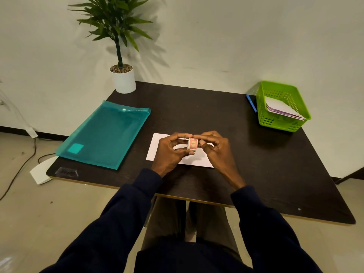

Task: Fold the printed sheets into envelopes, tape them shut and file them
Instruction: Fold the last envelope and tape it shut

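A white folded sheet [155,146] lies flat on the dark table [256,166], partly hidden under both hands. Just above it, my left hand [171,152] holds a small roll of patterned red tape [192,144] between thumb and fingers. My right hand [214,148] meets the roll from the right, its fingertips pinching at the roll's edge. A teal plastic document folder [106,134] with a snap button lies at the table's left. A green mesh basket [283,107] at the back right holds folded paper envelopes [281,110].
A blue pen [251,103] lies just left of the basket. A potted plant in a white pot [124,79] stands at the table's back left corner. Cables and a white device [41,172] lie on the floor to the left.
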